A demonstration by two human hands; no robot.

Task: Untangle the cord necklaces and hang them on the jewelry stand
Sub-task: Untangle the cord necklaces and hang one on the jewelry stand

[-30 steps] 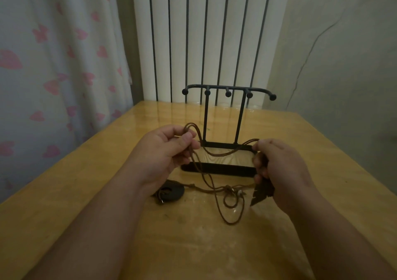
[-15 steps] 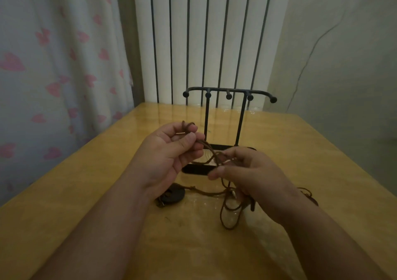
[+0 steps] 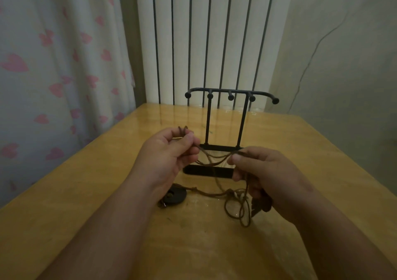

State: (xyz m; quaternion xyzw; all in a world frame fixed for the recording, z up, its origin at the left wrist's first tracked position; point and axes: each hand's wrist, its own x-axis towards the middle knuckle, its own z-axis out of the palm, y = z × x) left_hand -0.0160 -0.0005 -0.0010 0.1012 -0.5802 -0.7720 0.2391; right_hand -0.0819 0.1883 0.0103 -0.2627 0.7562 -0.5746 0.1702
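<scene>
The left hand (image 3: 169, 153) and right hand (image 3: 264, 172) are pinching the cords (image 3: 217, 157), spanning them 9-to-3, with the tangle (image 3: 236, 196) hanging at 6 nearer the right and the stand (image 3: 208, 120) at 12.

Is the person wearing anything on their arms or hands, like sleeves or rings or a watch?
No. The left hand and the right hand are bare: no gloves, rings or bracelets show. Both forearms are bare too, with no sleeve or watch in view as far up as the picture reaches. The one thumbnail that shows looks short and unpainted.
</scene>
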